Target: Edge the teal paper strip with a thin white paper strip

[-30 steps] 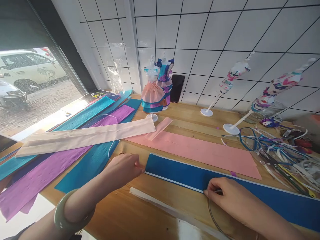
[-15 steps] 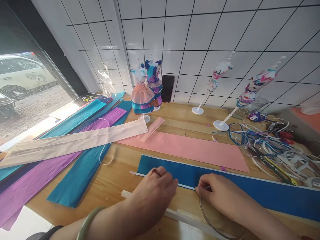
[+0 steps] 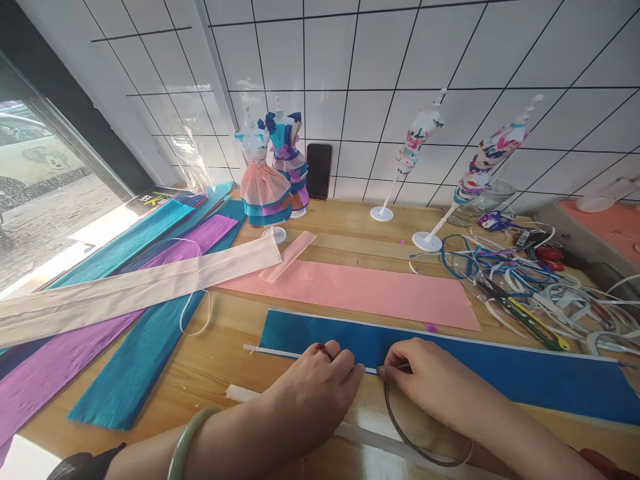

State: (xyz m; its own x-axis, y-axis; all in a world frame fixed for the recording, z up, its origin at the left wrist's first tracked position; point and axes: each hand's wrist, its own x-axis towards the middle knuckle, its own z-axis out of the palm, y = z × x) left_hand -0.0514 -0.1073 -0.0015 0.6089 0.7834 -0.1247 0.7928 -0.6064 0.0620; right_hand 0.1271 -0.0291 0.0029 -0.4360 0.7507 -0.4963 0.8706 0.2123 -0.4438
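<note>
A long blue paper strip (image 3: 330,333) lies on the wooden table, with narrow white tape (image 3: 280,352) along its near edge and a white line along its far edge. My left hand (image 3: 320,387) is closed, fingers curled down over the taped near edge; its fingertips are mostly hidden. Just to its right, my right hand (image 3: 425,380) pinches the tape at the strip's edge between thumb and fingers. From below this hand curves a thin brownish ring (image 3: 400,427), apparently a narrow roll of tape. Its far part is hidden by the hand.
Behind the blue strip lies a pink strip (image 3: 375,290). Cream, purple and teal strips (image 3: 150,353) overlap at left. Dressed mini mannequins (image 3: 265,193), a phone (image 3: 319,171) and two patterned stands (image 3: 427,241) line the tiled wall. Tangled ribbons and a yellow-black cutter (image 3: 540,327) lie right.
The view has shifted slightly, so the scene sits a little further left. My left hand has moved right along the strip's edge, closer to my right hand, which keeps its pinch.
</note>
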